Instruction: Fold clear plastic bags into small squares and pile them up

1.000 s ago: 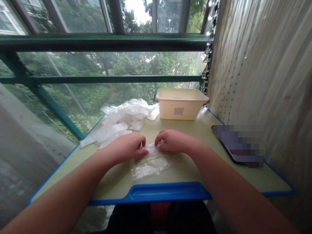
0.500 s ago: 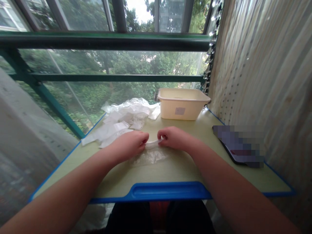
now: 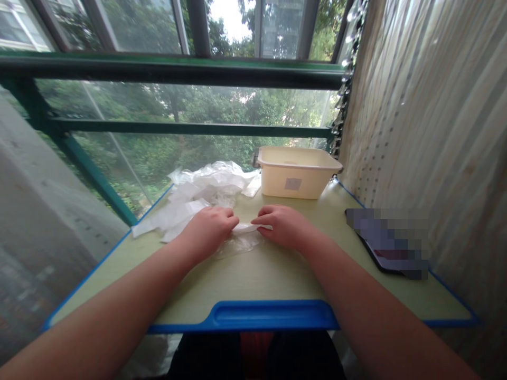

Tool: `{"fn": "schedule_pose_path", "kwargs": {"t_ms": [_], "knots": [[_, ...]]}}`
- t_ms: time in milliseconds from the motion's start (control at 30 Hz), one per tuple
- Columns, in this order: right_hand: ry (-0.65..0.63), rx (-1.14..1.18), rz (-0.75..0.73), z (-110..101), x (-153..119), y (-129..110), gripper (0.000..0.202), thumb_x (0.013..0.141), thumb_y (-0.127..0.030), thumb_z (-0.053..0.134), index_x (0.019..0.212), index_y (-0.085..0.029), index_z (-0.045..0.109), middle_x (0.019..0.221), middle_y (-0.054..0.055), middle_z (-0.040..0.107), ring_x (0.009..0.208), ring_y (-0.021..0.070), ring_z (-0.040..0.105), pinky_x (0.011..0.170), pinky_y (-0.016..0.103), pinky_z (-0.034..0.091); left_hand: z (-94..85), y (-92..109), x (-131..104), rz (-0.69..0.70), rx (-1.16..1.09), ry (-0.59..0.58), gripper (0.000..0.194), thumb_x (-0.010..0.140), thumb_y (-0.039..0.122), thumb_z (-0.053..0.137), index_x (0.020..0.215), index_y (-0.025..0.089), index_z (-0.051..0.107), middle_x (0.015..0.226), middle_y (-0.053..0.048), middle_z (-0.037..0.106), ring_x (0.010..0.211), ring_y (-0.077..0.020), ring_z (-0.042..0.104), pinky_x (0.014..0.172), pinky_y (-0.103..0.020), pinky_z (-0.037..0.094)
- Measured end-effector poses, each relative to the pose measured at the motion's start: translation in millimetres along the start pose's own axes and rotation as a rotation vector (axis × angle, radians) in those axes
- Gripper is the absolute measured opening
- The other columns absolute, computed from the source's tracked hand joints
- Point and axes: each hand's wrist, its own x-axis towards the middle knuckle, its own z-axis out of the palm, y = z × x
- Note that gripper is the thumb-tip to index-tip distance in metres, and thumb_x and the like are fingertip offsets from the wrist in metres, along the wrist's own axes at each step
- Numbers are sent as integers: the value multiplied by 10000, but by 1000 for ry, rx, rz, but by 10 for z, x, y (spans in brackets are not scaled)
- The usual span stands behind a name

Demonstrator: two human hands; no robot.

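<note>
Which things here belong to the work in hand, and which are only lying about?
In the work:
left hand
right hand
clear plastic film, held between them
probably the pile of crumpled plastic

Apparently just lying about:
smartphone
cream plastic tub, role unclear

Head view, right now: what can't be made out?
Head view throughout:
Floor of the cream rectangular plastic bin: hidden by its front wall.
Print on its small pale label: too small.
Screen of the flat black phone: pixelated.
Fingertips of the left hand at the clear crumpled plastic film: behind the knuckles.
</note>
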Motion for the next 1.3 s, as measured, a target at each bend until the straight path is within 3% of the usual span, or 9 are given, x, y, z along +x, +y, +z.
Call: {"fn": "schedule_pose_path", "kwargs": {"t_ms": [300,533,733,867,1067,1300], "knots": [[-101,48,39,8,34,32,265,781,-160,495,901,-259,709,1004,2,665,898,157,601,770,230,411,-42,210,-106,-91,-78,-46,120,773,138,472,751,182,582,797,-54,587,718,-193,550,571,-280,379],[-85,60,43,83,48,100,283,775,-151,490,920,-259,707,1045,12,657,971,175,580,838,242,413,-101,382,-344,-213,-278,-9,247,818,140,427,956,214,618,903,-52,634,848,-186,577,735,-285,431],[-75,82,102,144,62,132,291,792,-171,478,969,-248,696,1111,61,621,1015,213,560,871,278,404,-115,523,-421,-179,-145,-52,332,811,117,447,1122,172,550,868,-82,662,805,-226,606,714,-344,463],[-73,96,136,162,61,157,299,776,-139,496,968,-251,696,1156,68,590,1028,218,550,875,279,401,-95,544,-451,-199,-123,-48,277,809,113,448,1041,161,590,876,-86,665,819,-231,613,722,-346,472],[-55,127,98,159,80,167,274,790,-150,497,960,-221,699,1008,52,660,905,183,595,806,238,416,-18,434,-539,-398,-229,83,242,848,209,413,965,184,624,909,-68,674,808,-205,628,720,-303,479],[-52,103,38,157,79,179,264,796,-147,492,947,-201,702,982,53,671,902,172,593,805,233,405,-30,444,-561,-475,-331,172,274,838,216,416,1012,151,616,982,-77,663,858,-192,617,805,-287,454]]}}
